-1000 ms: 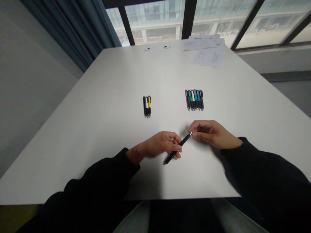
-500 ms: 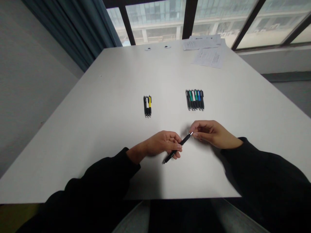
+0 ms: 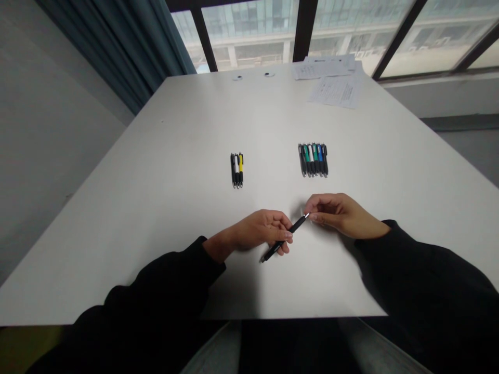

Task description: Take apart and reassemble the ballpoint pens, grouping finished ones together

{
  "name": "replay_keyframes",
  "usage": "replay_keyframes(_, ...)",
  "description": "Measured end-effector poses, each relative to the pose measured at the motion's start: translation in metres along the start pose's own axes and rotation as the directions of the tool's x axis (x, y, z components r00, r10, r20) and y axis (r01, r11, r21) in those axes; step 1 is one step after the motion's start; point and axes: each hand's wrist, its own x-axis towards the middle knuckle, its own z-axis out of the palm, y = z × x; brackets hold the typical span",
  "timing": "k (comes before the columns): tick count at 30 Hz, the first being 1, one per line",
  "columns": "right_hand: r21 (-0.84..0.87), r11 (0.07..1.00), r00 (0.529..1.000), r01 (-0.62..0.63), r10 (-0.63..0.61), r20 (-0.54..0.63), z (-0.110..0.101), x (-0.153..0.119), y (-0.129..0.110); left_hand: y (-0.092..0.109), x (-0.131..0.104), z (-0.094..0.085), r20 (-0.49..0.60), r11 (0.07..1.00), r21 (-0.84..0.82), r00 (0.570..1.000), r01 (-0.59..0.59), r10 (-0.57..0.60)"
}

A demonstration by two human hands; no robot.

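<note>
A black pen (image 3: pixel 275 250) with a silver tip lies slanted across the fingers of my left hand (image 3: pixel 265 229), the thumb pressing on its barrel. My right hand (image 3: pixel 337 213) pinches the silver tip at the pen's upper right end between thumb and fingertips. Beyond my left hand, a small row of 3 pens (image 3: pixel 237 170) lies side by side: black, white and yellow, all with black grips. Past my right hand lies a wider row of several pens (image 3: pixel 313 160) in black, green, white and blue.
The white table (image 3: pixel 187 197) spreads out around both hands. Printed papers (image 3: pixel 335 85) overlap at its far right edge, by the window. Two small cable openings (image 3: pixel 268 75) sit along the far edge. A blue-grey curtain (image 3: pixel 120 47) hangs at the far left.
</note>
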Motion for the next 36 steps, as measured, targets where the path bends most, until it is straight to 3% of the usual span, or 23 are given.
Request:
replay_keyframes(7, -0.148, 0.987, 0.998, 0.054, -0.052, 0.021, 0.0003, 0.0000, 0.0005, -0.0016, 0.0003, -0.0013, 0.006, 1.000, 0.015, 1.000, 0.027, -0.027)
replay_keyframes(12, -0.451, 0.874, 0.983, 0.180, -0.171, 0.060, 0.0025, 0.0014, -0.0033, -0.0009, 0.0003, -0.0013, 0.038, 0.999, 0.037, 0.999, 0.029, -0.031)
replay_keyframes(14, -0.497, 0.844, 0.979, 0.202, -0.194, 0.067, 0.0032, 0.0010, -0.0048, -0.0001, 0.0001, -0.0013, 0.049, 0.999, 0.044, 0.998, 0.028, -0.030)
replay_keyframes(20, -0.295, 0.948, 0.993, 0.119, -0.110, 0.047, 0.0021, -0.0029, -0.0027, -0.0028, 0.0005, -0.0033, 0.040, 0.999, 0.032, 0.999, 0.016, -0.017)
replay_keyframes(24, -0.387, 0.920, 0.997, 0.061, -0.036, 0.071, 0.0017, -0.0030, -0.0013, -0.0025, 0.0000, -0.0027, 0.062, 0.999, 0.042, 0.998, 0.018, -0.021)
replay_keyframes(30, -0.320, 0.941, 0.992, 0.114, -0.089, 0.092, 0.0000, -0.0042, -0.0012, -0.0004, -0.0007, -0.0014, 0.056, 0.999, 0.027, 0.998, 0.019, -0.021)
replay_keyframes(36, -0.426, 0.899, 0.992, 0.102, -0.058, 0.116, 0.0013, -0.0028, -0.0018, -0.0041, 0.0004, -0.0034, 0.065, 1.000, 0.024, 0.998, 0.002, -0.003)
